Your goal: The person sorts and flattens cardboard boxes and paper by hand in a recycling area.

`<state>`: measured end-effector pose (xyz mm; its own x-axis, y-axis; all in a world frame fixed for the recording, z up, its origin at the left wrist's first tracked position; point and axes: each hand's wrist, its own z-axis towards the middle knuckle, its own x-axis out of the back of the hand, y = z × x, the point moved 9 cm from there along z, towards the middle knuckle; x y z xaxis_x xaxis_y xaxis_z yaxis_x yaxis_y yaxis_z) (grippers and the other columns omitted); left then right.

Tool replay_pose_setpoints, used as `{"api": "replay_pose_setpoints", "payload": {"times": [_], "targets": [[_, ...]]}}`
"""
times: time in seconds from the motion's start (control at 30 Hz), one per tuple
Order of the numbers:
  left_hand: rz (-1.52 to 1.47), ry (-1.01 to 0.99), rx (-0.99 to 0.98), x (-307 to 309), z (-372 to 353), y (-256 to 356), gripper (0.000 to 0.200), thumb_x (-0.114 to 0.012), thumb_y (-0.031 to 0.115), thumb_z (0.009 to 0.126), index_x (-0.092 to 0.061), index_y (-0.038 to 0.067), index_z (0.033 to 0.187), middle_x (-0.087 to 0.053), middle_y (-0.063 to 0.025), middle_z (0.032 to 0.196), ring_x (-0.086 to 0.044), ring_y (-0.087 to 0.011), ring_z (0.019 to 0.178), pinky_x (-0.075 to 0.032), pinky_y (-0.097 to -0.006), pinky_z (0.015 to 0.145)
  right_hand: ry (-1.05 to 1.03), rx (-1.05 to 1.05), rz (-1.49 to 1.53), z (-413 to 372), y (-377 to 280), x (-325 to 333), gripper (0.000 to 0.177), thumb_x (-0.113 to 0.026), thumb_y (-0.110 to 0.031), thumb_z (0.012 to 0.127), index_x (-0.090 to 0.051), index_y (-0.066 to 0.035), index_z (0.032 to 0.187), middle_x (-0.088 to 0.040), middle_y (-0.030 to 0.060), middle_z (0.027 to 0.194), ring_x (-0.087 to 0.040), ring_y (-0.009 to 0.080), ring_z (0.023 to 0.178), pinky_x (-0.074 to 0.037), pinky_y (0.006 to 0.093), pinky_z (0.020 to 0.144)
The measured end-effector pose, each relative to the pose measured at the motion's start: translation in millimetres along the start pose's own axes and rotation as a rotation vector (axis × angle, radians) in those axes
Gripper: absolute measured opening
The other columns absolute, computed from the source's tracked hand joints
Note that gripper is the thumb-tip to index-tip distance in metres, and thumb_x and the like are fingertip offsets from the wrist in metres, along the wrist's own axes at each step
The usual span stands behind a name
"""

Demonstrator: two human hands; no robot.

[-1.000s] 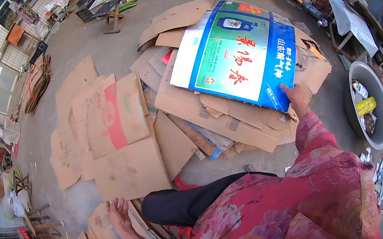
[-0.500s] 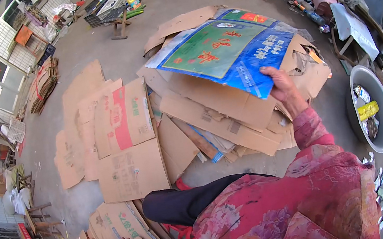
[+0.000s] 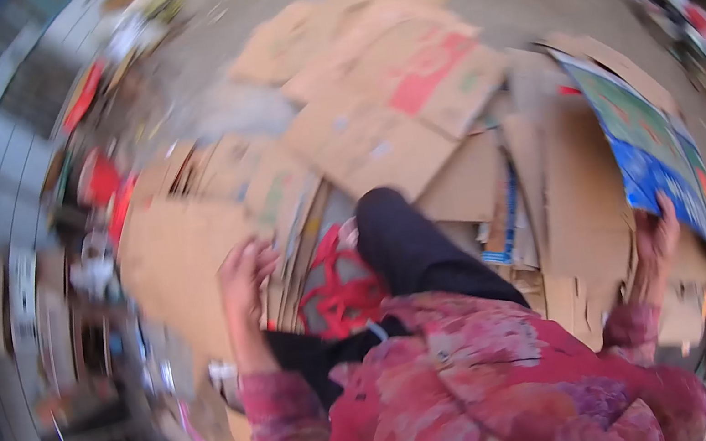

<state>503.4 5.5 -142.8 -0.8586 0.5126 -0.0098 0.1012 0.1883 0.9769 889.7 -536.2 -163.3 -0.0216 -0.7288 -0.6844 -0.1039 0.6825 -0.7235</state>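
At the right, my right hand (image 3: 657,239) grips the lower edge of a blue and green printed cardboard sheet (image 3: 643,139), which is tilted over a pile of flattened brown cardboard (image 3: 586,202). My left hand (image 3: 248,272) is raised on the left, its slightly bent fingers apart and nothing visible in them. Behind it lies a stack of flattened cardboard (image 3: 186,247). Between the stack and my dark trouser leg there is something red and strap-like (image 3: 338,292). Motion blurs much of the view.
Flattened cartons with red print (image 3: 435,69) spread over the concrete floor ahead. Blurred clutter, including a red object (image 3: 99,179), lines the left side. More mixed items stand along the right edge.
The view has swung left and down, so the cardboard stack and both hands show more fully. My left hand has risen. The printed sheet remains in my right hand and now stands steeper.
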Motion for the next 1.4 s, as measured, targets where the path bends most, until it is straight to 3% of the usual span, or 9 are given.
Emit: {"api": "replay_pose_setpoints", "payload": {"times": [0.1,0.37,0.53,0.63,0.73,0.87,1.17,1.27,1.4], "targets": [[-0.111,0.000,0.001,30.6,-29.1,-1.1,0.034,-0.053,0.015,0.082,-0.048,-0.006,0.109,-0.058,-0.0174,0.096,-0.061,-0.0215,0.076,-0.050,-0.0265,0.066,-0.004,-0.047,-0.077,4.8,28.5,20.3,0.015,-0.056,-0.007,0.077,-0.055,-0.004,0.092,-0.059,0.0044,0.091,-0.056,0.0145,0.078,-0.045,0.0253,0.063],[-0.155,0.585,-0.131,200.8,-114.3,7.6,0.042,-0.058,0.023,0.080,-0.047,-0.005,0.109,-0.057,-0.0180,0.097,-0.058,-0.0227,0.080,-0.049,-0.0304,0.069,0.080,-0.238,-0.085,8.1,101.8,27.9,0.011,-0.059,-0.009,0.075,-0.054,-0.008,0.085,-0.059,0.0017,0.079,-0.054,0.0110,0.063,-0.042,0.0227,0.049],[-0.169,0.502,-0.062,194.0,-113.9,-16.3,0.045,-0.053,0.024,0.083,-0.041,-0.005,0.116,-0.055,-0.0176,0.102,-0.058,-0.0209,0.083,-0.049,-0.0291,0.070,0.247,-0.532,-0.005,-14.6,179.3,101.5,0.017,-0.063,-0.012,0.071,-0.052,-0.013,0.083,-0.054,-0.0005,0.068,-0.049,0.0138,0.057,-0.041,0.0256,0.049],[-0.127,0.461,-0.027,171.0,-99.9,-15.7,0.040,-0.052,0.023,0.084,-0.045,-0.003,0.114,-0.058,-0.0147,0.097,-0.059,-0.0186,0.078,-0.050,-0.0279,0.068,0.417,-0.500,-0.063,-32.7,173.1,105.9,0.018,-0.062,-0.014,0.074,-0.051,-0.015,0.088,-0.052,-0.0024,0.071,-0.048,0.0114,0.060,-0.040,0.0250,0.049],[-0.126,0.379,-0.034,150.2,-81.5,-13.1,0.038,-0.052,0.023,0.084,-0.047,-0.002,0.111,-0.059,-0.0130,0.094,-0.060,-0.0178,0.075,-0.050,-0.0270,0.067,0.252,-0.540,-0.205,-28.0,178.5,124.1,0.027,-0.063,-0.018,0.075,-0.049,-0.015,0.097,-0.054,-0.0015,0.085,-0.052,0.0139,0.073,-0.043,0.0299,0.054],[-0.076,0.323,-0.046,121.4,-69.7,-0.8,0.036,-0.052,0.023,0.084,-0.048,-0.002,0.110,-0.059,-0.0125,0.093,-0.060,-0.0173,0.075,-0.050,-0.0262,0.066,0.358,-0.324,-0.461,-42.6,137.5,118.5,0.047,-0.062,-0.012,0.074,-0.041,-0.010,0.117,-0.051,0.0043,0.106,-0.050,0.0172,0.089,-0.045,0.0373,0.073],[-0.022,0.127,-0.055,82.6,-35.3,11.6,0.038,-0.051,0.023,0.084,-0.046,-0.001,0.113,-0.059,-0.0125,0.097,-0.060,-0.0159,0.079,-0.050,-0.0251,0.068,0.494,0.143,-0.498,-30.0,-107.1,218.3,0.044,-0.059,-0.010,0.075,-0.041,-0.002,0.114,-0.053,0.0108,0.102,-0.056,0.0254,0.085,-0.049,0.0390,0.073],[-0.002,0.066,-0.066,49.5,-24.5,20.6,0.039,-0.051,0.024,0.084,-0.046,-0.001,0.113,-0.059,-0.0123,0.097,-0.059,-0.0154,0.080,-0.049,-0.0247,0.069,0.546,0.084,-0.478,-39.0,-158.3,256.5,0.046,-0.058,-0.008,0.074,-0.039,-0.002,0.116,-0.050,0.0120,0.108,-0.054,0.0254,0.092,-0.049,0.0382,0.075],[0.028,-0.018,-0.096,2.8,-21.6,29.4,0.037,-0.050,0.022,0.085,-0.047,-0.003,0.112,-0.059,-0.0133,0.095,-0.059,-0.0155,0.077,-0.049,-0.0242,0.068,0.483,0.026,-0.401,-48.3,-130.6,286.2,0.049,-0.062,-0.008,0.073,-0.039,-0.003,0.116,-0.050,0.0112,0.108,-0.052,0.0272,0.094,-0.046,0.0404,0.081]]}}
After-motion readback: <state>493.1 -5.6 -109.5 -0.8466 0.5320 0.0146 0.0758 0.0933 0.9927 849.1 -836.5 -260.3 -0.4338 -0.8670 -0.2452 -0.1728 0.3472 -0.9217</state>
